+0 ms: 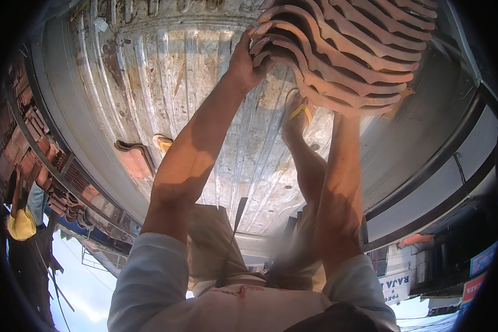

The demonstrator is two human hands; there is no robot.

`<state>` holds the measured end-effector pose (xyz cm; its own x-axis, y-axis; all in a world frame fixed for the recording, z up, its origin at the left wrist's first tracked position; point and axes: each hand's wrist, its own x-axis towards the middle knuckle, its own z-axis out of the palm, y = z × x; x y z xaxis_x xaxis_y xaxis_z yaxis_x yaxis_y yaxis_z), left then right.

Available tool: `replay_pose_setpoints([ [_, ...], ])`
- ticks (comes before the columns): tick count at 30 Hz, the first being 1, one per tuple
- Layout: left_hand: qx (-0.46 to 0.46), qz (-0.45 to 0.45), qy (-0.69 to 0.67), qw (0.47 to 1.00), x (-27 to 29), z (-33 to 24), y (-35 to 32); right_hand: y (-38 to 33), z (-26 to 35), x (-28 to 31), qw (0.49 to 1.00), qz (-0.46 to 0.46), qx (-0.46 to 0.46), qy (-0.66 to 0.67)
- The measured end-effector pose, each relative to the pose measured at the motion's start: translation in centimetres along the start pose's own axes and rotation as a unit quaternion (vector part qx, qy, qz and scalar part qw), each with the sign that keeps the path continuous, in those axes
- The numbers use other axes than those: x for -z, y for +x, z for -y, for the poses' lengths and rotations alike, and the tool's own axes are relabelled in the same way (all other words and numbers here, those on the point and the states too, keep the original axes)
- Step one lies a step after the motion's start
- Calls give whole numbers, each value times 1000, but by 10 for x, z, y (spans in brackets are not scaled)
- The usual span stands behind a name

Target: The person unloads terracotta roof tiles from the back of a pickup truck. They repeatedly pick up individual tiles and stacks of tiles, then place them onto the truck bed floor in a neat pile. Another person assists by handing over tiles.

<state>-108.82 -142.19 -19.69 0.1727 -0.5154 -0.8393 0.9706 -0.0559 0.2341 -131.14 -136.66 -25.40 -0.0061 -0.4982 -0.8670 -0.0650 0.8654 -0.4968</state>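
A row of curved reddish clay roof tiles, stacked face to face, fills the upper right. My left hand is closed around the left edge of the nearest tiles, its thumb apart from the fingers. From below, my right forearm reaches the near lower edge of the same stack. Only the wrist of my right hand shows clearly; the tiles hide most of its fingers. Whether the stack's weight rests on my hands or on the truck bed, I cannot tell. My feet, in yellow-strapped sandals, stand on the bed.
Beneath me is a worn, ribbed metal truck bed with side walls. A few loose tiles lie by my left foot, and a thin stick lies farther ahead. Past the left wall are tile piles and something yellow, perhaps a hat.
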Motion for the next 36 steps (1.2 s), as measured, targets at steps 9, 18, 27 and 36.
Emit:
replay_pose_setpoints([
  [9,-15,-63,-24,998,-30,7,-7,22,-41,1,978,53,-63,191],
  [18,18,-71,-38,997,-22,11,-1,21,-38,0,997,-61,29,-40],
  [27,-11,-23,-71,997,-2,16,28,24,-26,-10,982,-71,130,-117],
  [36,-152,-234,374,885,-71,-26,-36,-34,179,5,955,98,23,278],
])
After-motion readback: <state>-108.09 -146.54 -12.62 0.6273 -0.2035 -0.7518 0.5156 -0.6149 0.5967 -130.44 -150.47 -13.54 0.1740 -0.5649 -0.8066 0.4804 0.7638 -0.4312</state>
